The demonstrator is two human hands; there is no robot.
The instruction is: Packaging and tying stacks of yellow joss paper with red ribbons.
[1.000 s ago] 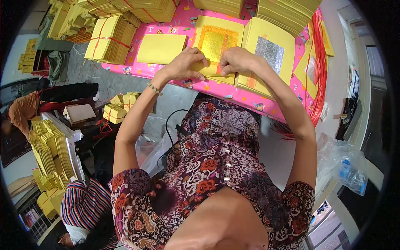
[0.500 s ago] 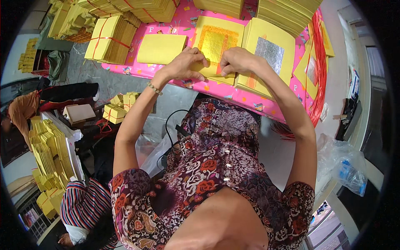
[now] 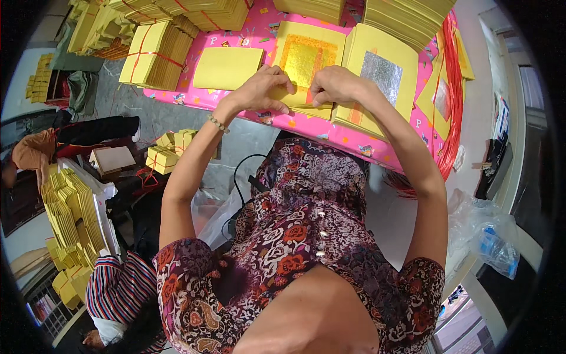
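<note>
My left hand (image 3: 259, 91) and my right hand (image 3: 336, 85) meet at the near edge of a stack of yellow paper sheets with a gold foil square (image 3: 306, 56). Both pinch the front edge of that stack's top sheets. The stack lies on a pink patterned table cover (image 3: 247, 41). Right of it sits a yellow stack with a silver foil square (image 3: 383, 71), under my right wrist. A plain yellow stack (image 3: 227, 68) lies just left of my left hand.
Tied yellow paper bundles (image 3: 153, 53) sit at the table's left end, more stacks along the far edge. Red strings (image 3: 454, 100) hang at the right. Another person in a striped top (image 3: 118, 289) sits low left among yellow stacks (image 3: 68, 212). A plastic bag (image 3: 486, 230) lies right.
</note>
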